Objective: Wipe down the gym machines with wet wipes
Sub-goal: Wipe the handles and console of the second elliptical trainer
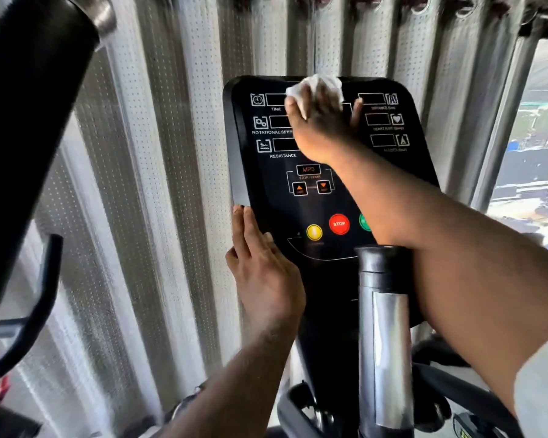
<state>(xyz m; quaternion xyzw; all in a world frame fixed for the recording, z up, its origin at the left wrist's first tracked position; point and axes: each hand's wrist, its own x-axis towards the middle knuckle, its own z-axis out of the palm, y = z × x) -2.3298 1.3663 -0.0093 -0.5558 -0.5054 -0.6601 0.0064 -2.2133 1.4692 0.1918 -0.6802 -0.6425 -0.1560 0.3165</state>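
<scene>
White perforated curtain (178, 153) hangs in folds behind a black console (326, 200), the control panel of a gym machine. A chrome upright post with a black cap (383, 327) rises in the foreground and covers the console's lower right corner and part of the right forearm. At the upper left a thick black padded bar (29, 90) crosses the view, and a thinner curved black handle (41, 295) sits below it. A window (532, 147) at the far right shows a blurred outdoor scene.

The right hand (321, 128) presses a crumpled white wet wipe (314, 90) flat against the top middle of the console, fingers spread over it, thumb out to the right. The left hand (263, 267) rests on the console's lower left edge, fingers straight and close together, gripping nothing.

The right hand hides the centre displays; labels TIME, RESISTANCE and part of ROTATIONAL SPEED show at left. Right-side labels are too blurred to read. A yellow button (314, 232) and red STOP button (339, 223) are clear; a green button (364, 222) is half hidden by the forearm.
</scene>
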